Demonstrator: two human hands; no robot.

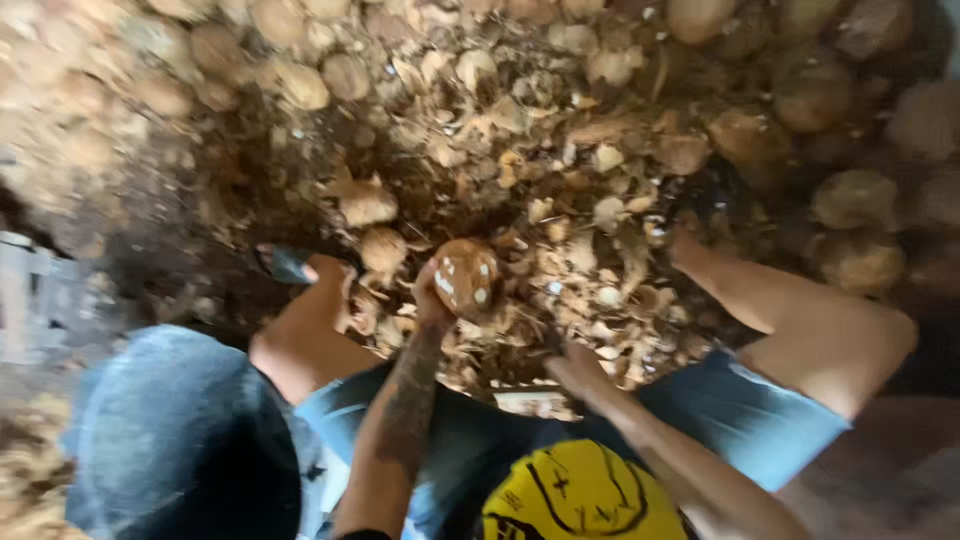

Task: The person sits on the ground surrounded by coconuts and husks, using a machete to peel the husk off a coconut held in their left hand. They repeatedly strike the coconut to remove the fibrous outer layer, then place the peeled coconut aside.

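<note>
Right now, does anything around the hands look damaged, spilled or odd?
The coconut in the left hand is chipped, with pale patches where the brown husk is gone. Husk scraps lie strewn over the ground between the legs. The right hand rests low among them; the picture is too blurred to tell whether it holds anything.

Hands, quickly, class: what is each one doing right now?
Left hand: closed on a brown coconut, lifted above the husk scraps.
Right hand: low among the scraps; blurred, so its grip cannot be told.
</note>
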